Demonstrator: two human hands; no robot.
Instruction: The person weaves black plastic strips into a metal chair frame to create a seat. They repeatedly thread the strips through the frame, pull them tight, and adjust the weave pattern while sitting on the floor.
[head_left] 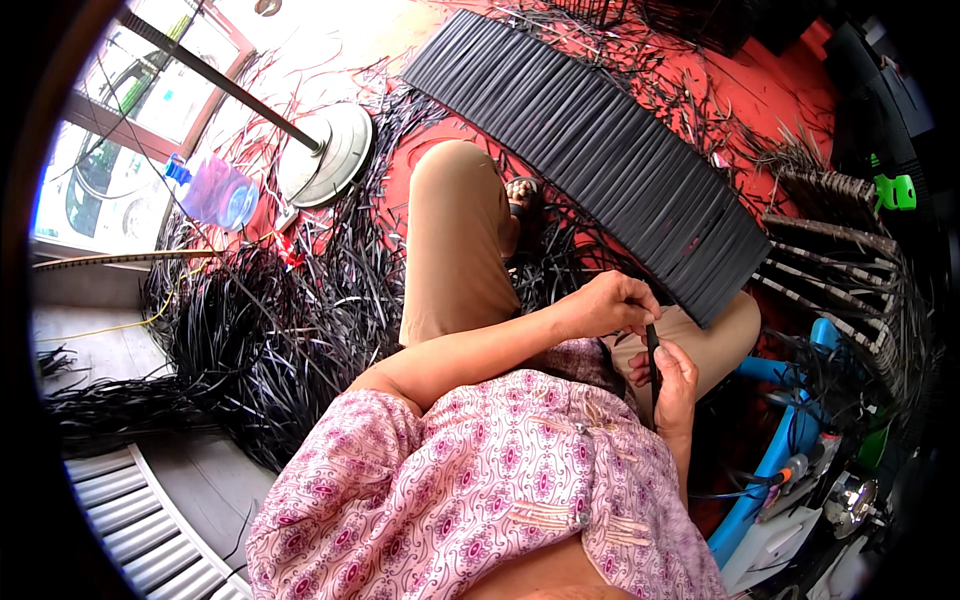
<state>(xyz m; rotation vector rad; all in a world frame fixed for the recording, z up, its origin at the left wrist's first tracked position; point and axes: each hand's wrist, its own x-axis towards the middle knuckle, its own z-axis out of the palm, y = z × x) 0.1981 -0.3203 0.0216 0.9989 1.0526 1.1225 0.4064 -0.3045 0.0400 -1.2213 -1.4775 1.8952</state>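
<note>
Head view: both hands meet just above the lap, close to the body, perhaps because fine fingerwork is easiest to see and steady there. The left hand (612,305) is closed in a pinch, thumb against fingers, at the upper end of a narrow, flat, black strip (653,350). Below it, the right hand (674,385) curls loosely around the same strip, thumb laid along it; two holding points probably keep so limp-looking a piece straight. The fingers hide how far it runs past the right hand.

Just beside the hands is the near end of a long, ribbed, dark-grey panel (610,150) made of close-set bands. That end overlaps the tan-trousered right thigh (738,335), which seems to serve as a prop, though the contact itself is hidden. The panel slants away across the red floor (790,100), leaving its near edge within easy reach.

A tangled heap of glossy black strips (240,340) lies left of the bent left leg (450,240), likely handy for picking from. Beyond it, a round, pale base (345,150) carries a dark pole, its breadth presumably keeping the pole upright. A clear, bluish plastic bottle (222,195) lies tipped beside that base.
</note>
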